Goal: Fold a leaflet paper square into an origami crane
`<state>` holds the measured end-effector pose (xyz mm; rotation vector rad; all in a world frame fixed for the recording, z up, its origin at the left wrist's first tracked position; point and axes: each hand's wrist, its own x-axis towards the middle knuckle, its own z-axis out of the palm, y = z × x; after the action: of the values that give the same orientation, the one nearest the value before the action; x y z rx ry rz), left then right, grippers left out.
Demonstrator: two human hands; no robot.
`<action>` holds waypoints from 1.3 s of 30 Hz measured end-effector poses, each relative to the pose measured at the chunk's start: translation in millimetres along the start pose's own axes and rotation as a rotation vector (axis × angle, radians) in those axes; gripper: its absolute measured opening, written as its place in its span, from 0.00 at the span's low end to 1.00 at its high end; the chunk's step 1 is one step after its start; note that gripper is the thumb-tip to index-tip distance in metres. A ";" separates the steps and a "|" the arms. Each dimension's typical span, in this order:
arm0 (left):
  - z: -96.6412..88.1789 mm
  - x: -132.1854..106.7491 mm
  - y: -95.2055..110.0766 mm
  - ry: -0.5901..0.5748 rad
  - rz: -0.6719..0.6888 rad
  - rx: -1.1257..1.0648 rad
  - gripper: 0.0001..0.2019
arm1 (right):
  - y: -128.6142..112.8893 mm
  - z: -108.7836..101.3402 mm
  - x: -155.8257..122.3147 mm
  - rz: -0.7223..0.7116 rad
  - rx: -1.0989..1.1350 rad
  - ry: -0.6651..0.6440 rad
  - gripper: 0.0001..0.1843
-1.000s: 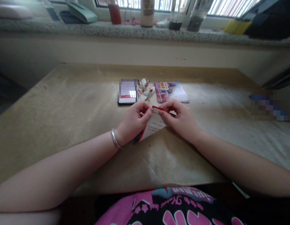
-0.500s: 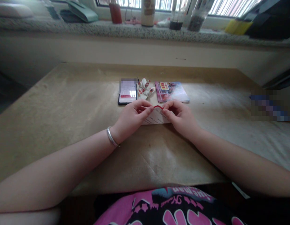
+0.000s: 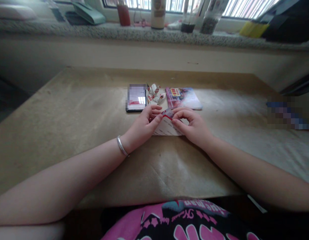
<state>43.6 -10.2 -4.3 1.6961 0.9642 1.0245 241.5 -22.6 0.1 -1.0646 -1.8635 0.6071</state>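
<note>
Between my hands is a piece of paper (image 3: pixel 166 128), white with printed lines and a red folded edge at the top. My left hand (image 3: pixel 151 121), with a silver bangle on the wrist, pinches its left side between thumb and fingers. On the right side, my right hand (image 3: pixel 188 120) grips the paper with curled fingers. A darker, patterned face of the paper shows just behind the red edge. The fingers hide both side ends of the sheet.
Beyond my left hand lies a phone (image 3: pixel 136 96) with its screen lit. Crumpled red-and-white paper pieces (image 3: pixel 154 95) sit beside it, then a colourful booklet (image 3: pixel 183 97). Bottles and jars (image 3: pixel 158 15) line the granite windowsill (image 3: pixel 144 35) behind the table (image 3: pixel 69 133).
The paper has tilted so that its patterned far face now shows behind the red edge. Its lower edge sits slightly nearer me, and my fingers have shifted a little.
</note>
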 end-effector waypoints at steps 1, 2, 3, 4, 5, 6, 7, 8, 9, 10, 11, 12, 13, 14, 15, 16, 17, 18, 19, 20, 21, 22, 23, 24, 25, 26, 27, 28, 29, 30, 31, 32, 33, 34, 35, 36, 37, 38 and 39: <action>0.4 0.1 -0.3 -0.004 -0.004 -0.009 0.14 | -0.1 0.4 -0.3 0.003 -0.005 0.001 0.04; 0.7 0.1 -0.3 -0.006 -0.006 -0.012 0.13 | -0.3 0.9 -0.6 0.007 -0.013 0.005 0.04; 1.0 0.0 -0.1 -0.006 -0.005 -0.011 0.13 | -0.5 1.7 -0.9 0.013 -0.023 0.010 0.03; 1.3 -0.2 0.3 -0.007 -0.004 -0.008 0.13 | -0.8 2.5 -1.1 0.019 -0.032 0.015 0.03; 1.5 -0.5 0.7 -0.005 -0.002 -0.005 0.13 | -1.2 3.2 -1.2 0.025 -0.038 0.019 0.03; 1.6 -0.9 1.2 0.000 0.000 -0.001 0.13 | -1.6 3.9 -1.2 0.030 -0.033 0.025 0.03; 1.7 -1.3 1.6 0.006 0.004 0.004 0.14 | -2.1 4.4 -1.1 0.039 -0.017 0.032 0.04; 1.7 -1.8 2.1 0.011 0.008 0.010 0.14 | -2.5 4.7 -1.0 0.052 0.007 0.040 0.04; 1.7 -2.3 2.6 0.018 0.014 0.018 0.15 | -2.9 4.9 -0.8 0.069 0.034 0.051 0.05; 1.7 -2.7 3.2 0.028 0.020 0.030 0.15 | -3.0 5.0 -0.6 0.088 0.060 0.066 0.05; 1.7 -3.1 3.9 0.038 0.024 0.046 0.16 | -3.0 5.0 -0.4 0.107 0.080 0.081 0.06; 1.7 -3.5 4.5 0.048 0.029 0.066 0.15 | -2.7 5.0 -0.2 0.126 0.096 0.094 0.06; 1.7 -3.8 5.1 0.058 0.035 0.088 0.15 | -2.1 5.0 -0.2 0.143 0.108 0.101 0.06; 1.8 -4.0 5.6 0.068 0.043 0.111 0.14 | -1.2 5.1 -0.3 0.161 0.120 0.102 0.07; 1.8 -4.2 5.9 0.074 0.049 0.132 0.13 | -0.2 5.2 -0.5 0.179 0.136 0.100 0.07; 1.8 -4.3 6.0 0.074 0.052 0.150 0.13 | 0.9 5.4 -0.9 0.198 0.156 0.094 0.08; 1.8 -4.3 5.8 0.071 0.052 0.162 0.12 | 1.8 5.7 -1.3 0.220 0.178 0.087 0.09; 1.8 -4.3 5.5 0.065 0.046 0.171 0.12 | 2.6 6.1 -1.9 0.243 0.201 0.082 0.09; 1.8 -4.2 5.0 0.060 0.035 0.176 0.12 | 3.1 6.6 -2.4 0.264 0.226 0.078 0.09; 1.8 -4.1 4.5 0.055 0.021 0.178 0.12 | 3.3 7.1 -2.9 0.280 0.253 0.072 0.09; 1.8 -4.0 4.0 0.049 0.006 0.176 0.12 | 3.3 7.7 -3.3 0.293 0.280 0.066 0.09; 1.9 -3.9 3.6 0.041 -0.007 0.168 0.12 | 3.2 8.2 -3.4 0.299 0.307 0.060 0.08; 2.0 -3.7 3.4 0.034 -0.018 0.157 0.12 | 3.1 8.8 -3.4 0.299 0.333 0.054 0.08; 2.1 -3.6 3.5 0.026 -0.024 0.147 0.12 | 3.2 9.3 -3.2 0.296 0.356 0.048 0.08; 2.1 -3.5 3.8 0.018 -0.025 0.141 0.12 | 3.6 9.8 -2.8 0.292 0.373 0.042 0.08; 2.2 -3.4 4.2 0.014 -0.021 0.139 0.11 | 4.2 10.2 -2.2 0.289 0.384 0.037 0.07; 2.3 -3.2 4.8 0.017 -0.014 0.143 0.10 | 5.1 10.5 -1.6 0.285 0.389 0.035 0.07; 2.3 -3.1 5.3 0.025 -0.007 0.150 0.09 | 6.2 10.7 -1.0 0.280 0.384 0.033 0.07; 2.2 -2.9 5.8 0.035 -0.002 0.158 0.08 | 7.3 10.9 -0.4 0.274 0.373 0.035 0.07; 2.2 -2.7 6.2 0.046 0.000 0.164 0.08 | 8.3 11.0 0.0 0.266 0.357 0.037 0.07; 2.1 -2.4 6.4 0.057 -0.001 0.168 0.07 | 9.0 11.0 0.4 0.258 0.334 0.039 0.08; 2.0 -2.2 6.5 0.067 -0.001 0.168 0.07 | 9.2 10.9 0.6 0.249 0.308 0.044 0.08; 2.1 -2.0 6.6 0.076 0.001 0.167 0.07 | 8.8 10.7 0.7 0.239 0.281 0.053 0.09; 2.2 -1.8 6.5 0.083 0.008 0.165 0.07 | 8.0 10.4 0.7 0.228 0.256 0.062 0.10; 2.4 -1.7 6.4 0.090 0.020 0.162 0.06 | 6.8 10.1 0.6 0.216 0.234 0.071 0.10; 2.7 -1.7 6.4 0.096 0.037 0.156 0.06 | 5.3 9.6 0.3 0.208 0.212 0.076 0.10; 2.9 -1.8 6.3 0.100 0.055 0.151 0.06 | 3.7 9.1 0.0 0.203 0.195 0.077 0.10; 3.2 -2.1 6.2 0.104 0.073 0.148 0.06 | 2.0 8.7 -0.4 0.202 0.181 0.077 0.10; 3.5 -2.4 6.2 0.108 0.091 0.150 0.05 | 0.6 8.3 -0.8 0.206 0.172 0.076 0.10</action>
<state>46.9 -15.2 0.2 1.8372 1.0642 1.1367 234.8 -22.9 -4.8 -1.1560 -1.6166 0.8194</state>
